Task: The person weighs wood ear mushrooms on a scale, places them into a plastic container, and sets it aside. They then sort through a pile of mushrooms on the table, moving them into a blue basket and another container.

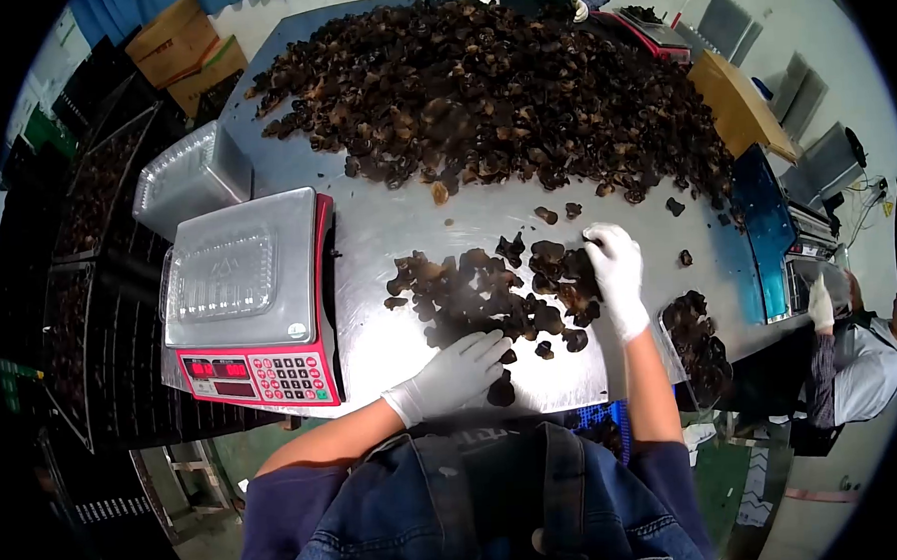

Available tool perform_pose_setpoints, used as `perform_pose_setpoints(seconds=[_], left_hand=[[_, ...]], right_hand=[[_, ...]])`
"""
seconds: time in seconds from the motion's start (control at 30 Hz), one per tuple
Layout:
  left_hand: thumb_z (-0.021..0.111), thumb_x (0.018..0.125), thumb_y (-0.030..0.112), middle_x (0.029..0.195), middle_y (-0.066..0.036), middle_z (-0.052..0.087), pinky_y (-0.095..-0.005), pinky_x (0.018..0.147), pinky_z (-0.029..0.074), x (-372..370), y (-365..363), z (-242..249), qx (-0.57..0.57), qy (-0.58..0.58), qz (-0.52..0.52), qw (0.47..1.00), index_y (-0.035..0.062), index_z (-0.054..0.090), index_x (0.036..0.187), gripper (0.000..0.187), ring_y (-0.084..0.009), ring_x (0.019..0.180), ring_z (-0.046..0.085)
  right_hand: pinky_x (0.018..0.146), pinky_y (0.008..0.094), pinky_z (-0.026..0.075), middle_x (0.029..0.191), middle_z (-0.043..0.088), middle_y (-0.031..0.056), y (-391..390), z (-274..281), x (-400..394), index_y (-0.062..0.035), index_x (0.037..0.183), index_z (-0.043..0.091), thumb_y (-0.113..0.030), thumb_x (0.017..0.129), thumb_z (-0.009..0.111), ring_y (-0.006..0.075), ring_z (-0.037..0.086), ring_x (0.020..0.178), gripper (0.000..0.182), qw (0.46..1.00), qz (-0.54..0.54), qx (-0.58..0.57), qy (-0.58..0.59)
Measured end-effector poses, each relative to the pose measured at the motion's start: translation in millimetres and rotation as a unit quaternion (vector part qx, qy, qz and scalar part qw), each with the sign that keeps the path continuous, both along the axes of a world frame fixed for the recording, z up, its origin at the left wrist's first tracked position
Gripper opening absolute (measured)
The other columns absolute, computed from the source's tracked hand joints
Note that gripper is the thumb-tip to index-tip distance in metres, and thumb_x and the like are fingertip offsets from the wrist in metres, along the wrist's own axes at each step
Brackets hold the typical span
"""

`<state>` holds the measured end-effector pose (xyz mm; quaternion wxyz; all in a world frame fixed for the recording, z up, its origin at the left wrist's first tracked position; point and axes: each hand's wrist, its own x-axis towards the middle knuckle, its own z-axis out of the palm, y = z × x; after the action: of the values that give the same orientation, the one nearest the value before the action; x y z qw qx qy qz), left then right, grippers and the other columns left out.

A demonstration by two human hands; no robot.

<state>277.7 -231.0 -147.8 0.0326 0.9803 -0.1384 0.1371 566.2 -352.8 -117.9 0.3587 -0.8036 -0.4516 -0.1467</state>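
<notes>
Several dark wood ear mushrooms (459, 292) lie spread on the metal table before me, apart from the big heap. My left hand (455, 378), in a white glove, rests at the near edge of this spread. Its fingers are stretched out and touch the closest pieces, with nothing gripped. On the right side of the spread is my right hand (619, 281), also gloved in white. Its fingers are bent, and a dark wood ear mushroom (594, 240) shows between the fingertips. The palm side of that hand is hidden.
A large mushroom heap (481, 98) covers the table's far side. To the left stand a red scale (258, 376) with a clear lid and stacked plastic boxes (194, 176). A filled clear box (697, 344) sits at right. Co-workers (858, 367) are at the right and far edges.
</notes>
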Motion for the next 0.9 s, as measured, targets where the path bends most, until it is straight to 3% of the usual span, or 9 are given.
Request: perform_pose_setpoints(seconds=[0.03, 0.17, 0.2, 0.27, 0.33, 0.4, 0.53, 0.63, 0.9], left_hand=[[0.06, 0.084, 0.018, 0.135, -0.011, 0.052, -0.0382, 0.108, 0.04, -2.2, -1.6, -1.2, -0.038, -0.009, 0.006, 0.999, 0.0062, 0.054, 0.128, 0.046, -0.0263, 0.128, 0.05], [0.074, 0.076, 0.022, 0.139, -0.017, 0.049, -0.0425, 0.109, 0.039, -14.0, 0.4, 15.0, -0.174, 0.019, 0.046, 0.984, 0.0043, 0.053, 0.129, 0.06, -0.0335, 0.128, 0.049], [0.074, 0.076, 0.022, 0.139, -0.017, 0.049, -0.0425, 0.109, 0.039, -17.7, 2.7, 22.2, -0.176, 0.023, 0.047, 0.983, 0.0043, 0.053, 0.129, 0.06, -0.0335, 0.128, 0.049], [0.083, 0.068, 0.027, 0.14, -0.023, 0.046, -0.0455, 0.109, 0.038, -28.3, 9.3, 32.6, -0.259, 0.062, 0.107, 0.958, -0.0001, 0.049, 0.132, 0.077, -0.0402, 0.128, 0.047], [0.087, 0.065, 0.029, 0.143, -0.029, 0.04, -0.0481, 0.11, 0.037, -40.9, 13.7, 29.2, -0.256, 0.061, 0.13, 0.956, -0.0058, 0.041, 0.138, 0.093, -0.0443, 0.131, 0.043], [0.09, 0.059, 0.034, 0.148, -0.032, 0.031, -0.0499, 0.112, 0.032, -47.6, 17.7, 38.9, -0.291, 0.086, 0.225, 0.926, -0.01, 0.033, 0.142, 0.11, -0.0451, 0.137, 0.034], [0.094, 0.046, 0.042, 0.155, -0.035, 0.012, -0.0546, 0.118, 0.02, -49.0, 27.4, 20.9, -0.2, 0.139, 0.304, 0.921, -0.0126, 0.016, 0.148, 0.139, -0.0535, 0.144, 0.012], [0.094, 0.043, 0.048, 0.155, -0.037, 0.005, -0.0605, 0.117, 0.017, -34.8, 37.2, 27.1, -0.193, 0.183, 0.328, 0.907, -0.0102, 0.008, 0.151, 0.15, -0.0569, 0.144, 0.004], [0.093, 0.043, 0.051, 0.157, -0.032, 0.011, -0.065, 0.11, 0.029, 34.6, 79.6, 37.4, -0.112, 0.295, 0.298, 0.901, 0.0068, 0.004, 0.156, 0.151, -0.053, 0.144, 0.016]], right_hand=[[0.079, 0.0354, 0.052, 0.095, 0.071, 0.0114, -20.8, 10.8, -17.4, -0.0037, 0.089, 0.069, -0.004, 0.08, 0.067, 0.0303, 0.067, 0.087, 0.01, 0.986, -0.013, 0.029, 0.163], [0.071, 0.0385, 0.054, 0.086, 0.07, 0.014, -152.2, 44.5, -67.4, -0.0101, 0.091, 0.074, -0.016, 0.076, 0.077, 0.0326, 0.068, 0.076, 0.017, 0.936, -0.006, -0.33, 0.121], [0.072, 0.0403, 0.054, 0.087, 0.07, 0.0135, -173.3, 60.4, -81.8, -0.0113, 0.096, 0.074, -0.018, 0.072, 0.08, 0.0325, 0.069, 0.078, 0.026, 0.921, 0.015, -0.318, 0.225], [0.078, 0.0405, 0.053, 0.093, 0.071, 0.014, -210.1, 69.0, -99.8, -0.0123, 0.11, 0.069, -0.016, 0.066, 0.082, 0.0327, 0.069, 0.085, 0.046, 0.871, -0.08, -0.46, 0.155], [0.081, 0.0409, 0.053, 0.098, 0.07, 0.0153, -211.9, 54.0, -112.0, -0.0076, 0.112, 0.067, -0.019, 0.068, 0.081, 0.035, 0.068, 0.09, 0.047, 0.87, -0.135, -0.465, 0.097], [0.093, 0.044, 0.048, 0.115, 0.065, 0.0165, -188.0, 28.7, -135.2, -0.0079, 0.123, 0.061, -0.027, 0.065, 0.084, 0.0371, 0.062, 0.106, 0.065, 0.951, -0.071, -0.251, 0.163], [0.111, 0.0571, 0.026, 0.152, 0.029, 0.0265, -91.3, 5.8, -182.3, -0.0094, 0.149, 0.033, -0.048, 0.062, 0.086, 0.0453, 0.026, 0.141, 0.108, 0.926, 0.015, -0.339, 0.167], [0.114, 0.0619, 0.012, 0.157, 0.013, 0.0285, -52.7, -28.4, -186.0, -0.006, 0.152, 0.023, -0.063, 0.054, 0.085, 0.0454, 0.007, 0.148, 0.129, 0.916, 0.092, -0.362, 0.148], [0.106, 0.0636, 0.027, 0.154, 0.024, 0.0261, 8.9, -9.7, -150.7, -0.0061, 0.151, 0.027, -0.062, 0.046, 0.086, 0.0473, 0.022, 0.143, 0.133, 0.947, 0.05, -0.314, 0.046]])
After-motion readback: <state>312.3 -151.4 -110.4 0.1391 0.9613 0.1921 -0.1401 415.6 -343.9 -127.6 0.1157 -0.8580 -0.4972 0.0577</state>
